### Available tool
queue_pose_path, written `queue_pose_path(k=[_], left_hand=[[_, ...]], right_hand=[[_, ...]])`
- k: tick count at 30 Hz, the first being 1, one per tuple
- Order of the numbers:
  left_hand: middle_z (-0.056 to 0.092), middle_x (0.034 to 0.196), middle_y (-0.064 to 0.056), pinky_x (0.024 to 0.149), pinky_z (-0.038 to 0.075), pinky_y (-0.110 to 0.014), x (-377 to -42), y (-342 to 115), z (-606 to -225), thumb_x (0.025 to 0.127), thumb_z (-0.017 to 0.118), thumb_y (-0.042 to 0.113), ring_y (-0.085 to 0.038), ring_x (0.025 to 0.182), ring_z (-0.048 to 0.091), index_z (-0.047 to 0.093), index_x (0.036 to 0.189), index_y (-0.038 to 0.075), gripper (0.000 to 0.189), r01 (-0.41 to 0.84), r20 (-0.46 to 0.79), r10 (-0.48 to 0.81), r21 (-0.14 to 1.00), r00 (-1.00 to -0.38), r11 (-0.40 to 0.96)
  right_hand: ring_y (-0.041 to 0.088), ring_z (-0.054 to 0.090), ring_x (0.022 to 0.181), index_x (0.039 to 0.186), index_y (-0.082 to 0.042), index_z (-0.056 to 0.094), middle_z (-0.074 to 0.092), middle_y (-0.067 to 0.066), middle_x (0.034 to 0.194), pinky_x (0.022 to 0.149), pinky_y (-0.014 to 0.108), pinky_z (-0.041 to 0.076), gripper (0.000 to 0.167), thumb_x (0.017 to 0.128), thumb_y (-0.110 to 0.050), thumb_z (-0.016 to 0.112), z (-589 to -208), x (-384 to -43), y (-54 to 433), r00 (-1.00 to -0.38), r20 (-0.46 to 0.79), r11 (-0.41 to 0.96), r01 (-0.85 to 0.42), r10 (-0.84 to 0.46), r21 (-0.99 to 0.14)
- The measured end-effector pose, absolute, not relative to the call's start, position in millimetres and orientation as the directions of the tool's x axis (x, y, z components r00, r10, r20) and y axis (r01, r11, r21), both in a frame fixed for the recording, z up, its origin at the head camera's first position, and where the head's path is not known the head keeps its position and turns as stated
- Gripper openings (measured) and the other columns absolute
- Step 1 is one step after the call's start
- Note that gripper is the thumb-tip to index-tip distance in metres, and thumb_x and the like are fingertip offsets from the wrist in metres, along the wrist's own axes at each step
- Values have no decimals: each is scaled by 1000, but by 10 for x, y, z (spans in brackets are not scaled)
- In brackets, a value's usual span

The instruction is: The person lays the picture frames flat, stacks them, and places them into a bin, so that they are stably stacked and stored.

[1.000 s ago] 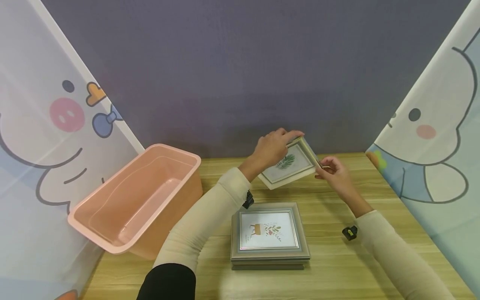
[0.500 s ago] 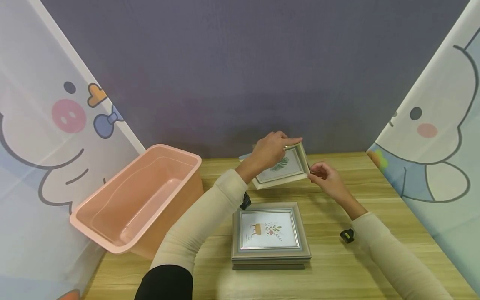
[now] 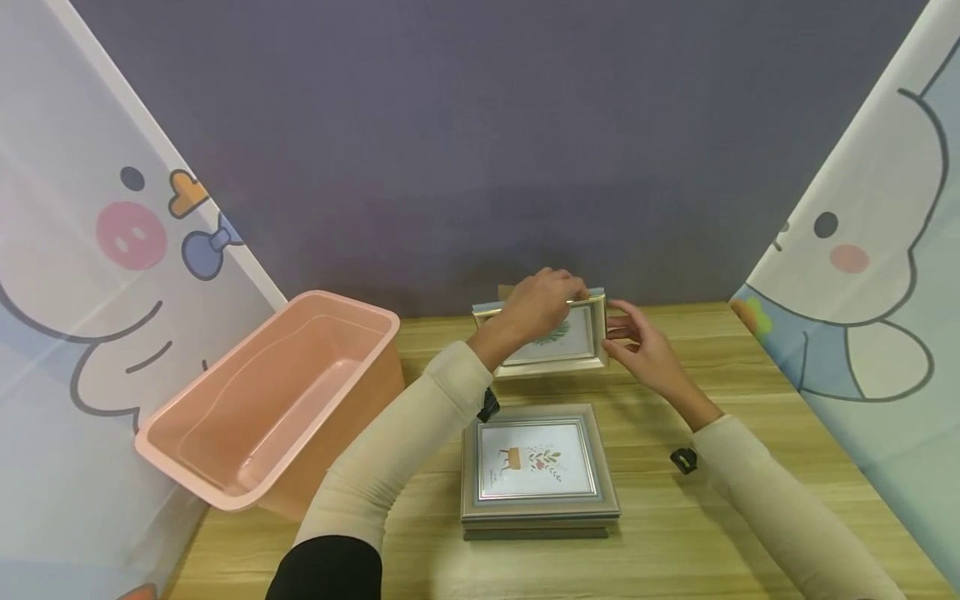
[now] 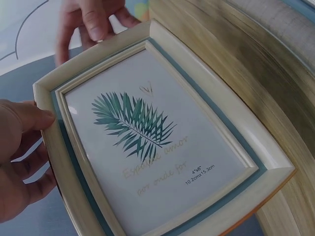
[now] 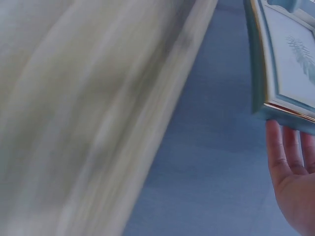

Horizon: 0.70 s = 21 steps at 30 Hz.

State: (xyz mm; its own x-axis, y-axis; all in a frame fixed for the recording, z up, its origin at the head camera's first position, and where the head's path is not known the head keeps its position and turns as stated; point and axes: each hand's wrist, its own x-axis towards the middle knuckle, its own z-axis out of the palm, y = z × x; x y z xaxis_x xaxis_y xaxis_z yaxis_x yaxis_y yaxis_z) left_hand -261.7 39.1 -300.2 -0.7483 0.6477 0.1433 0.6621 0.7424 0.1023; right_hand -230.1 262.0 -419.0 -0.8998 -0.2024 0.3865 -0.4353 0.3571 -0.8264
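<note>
My left hand (image 3: 536,308) grips the upper edge of a cream and blue picture frame (image 3: 572,337), holding it upright near the back wall. In the left wrist view the thumb lies on the border, with fingers behind it; the print is a green palm leaf (image 4: 130,125) with gold lettering. My right hand (image 3: 647,352) is at the frame's right side. Its fingers (image 5: 276,147) are extended, fingertips right at the frame's edge in the right wrist view. Nearer me, a stack of picture frames (image 3: 536,504) lies flat, the top one showing a deer-and-flowers print.
A deep pink plastic tub (image 3: 390,350) stands on the left of the wood-grain table (image 3: 660,517). A dark grey wall (image 3: 487,150) closes off the back. Cartoon-printed panels (image 3: 885,250) flank both sides.
The leaf frame has swung from a tilted, angled pose to upright and shifted left. My right hand has moved left, from pinching the frame's corner to extended fingers at its side.
</note>
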Motion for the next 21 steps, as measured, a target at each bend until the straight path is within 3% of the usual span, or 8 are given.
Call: queue_pose_path(k=[4, 8, 13, 18, 21], left_hand=[[67, 133, 2, 96, 54, -30, -2607, 396, -3018, 102, 58, 9, -18, 118, 62, 67, 128, 20, 30, 679, 144, 665, 95, -733, 728], [68, 132, 2, 99, 53, -31, -2599, 409, -3028, 101, 57, 7, -18, 117, 63, 68, 127, 18, 30, 685, 140, 672, 97, -727, 722], [68, 132, 2, 98, 54, -30, -2593, 425, -3041, 102, 56, 7, -18, 117, 63, 67, 128, 19, 32, 693, 134, 681, 87, -720, 716], [68, 133, 3, 98, 54, -29, -2588, 428, -3052, 101, 55, 6, -18, 117, 63, 67, 130, 20, 33, 699, 132, 687, 82, -715, 711], [68, 133, 3, 98, 54, -30, -2587, 422, -3060, 101, 56, 8, -18, 117, 63, 67, 129, 20, 33, 709, 146, 695, 79, -704, 701]], right_hand=[[-7, 64, 99, 159, -10, 31, 61, 31, 127, 74, 14, 58, 75, 94, 4, 67, -4124, -2321, 2596, -877, 434, 340, -481, -209, -808], [-8, 63, 97, 159, -12, 33, 59, 31, 126, 71, 19, 60, 73, 95, 4, 65, -4050, -2309, 2577, -866, 449, 341, -499, -219, -797], [-3, 65, 95, 154, -7, 40, 58, 32, 124, 66, 27, 63, 66, 94, 7, 65, -4024, -2295, 2550, -861, 448, 335, -507, -241, -794], [-6, 65, 92, 149, -1, 43, 60, 33, 119, 62, 36, 63, 62, 92, 10, 66, -4043, -2297, 2525, -858, 451, 330, -511, -245, -793], [-6, 65, 91, 146, 2, 44, 59, 32, 118, 61, 35, 63, 60, 92, 12, 65, -4053, -2300, 2522, -852, 461, 323, -521, -246, -790]])
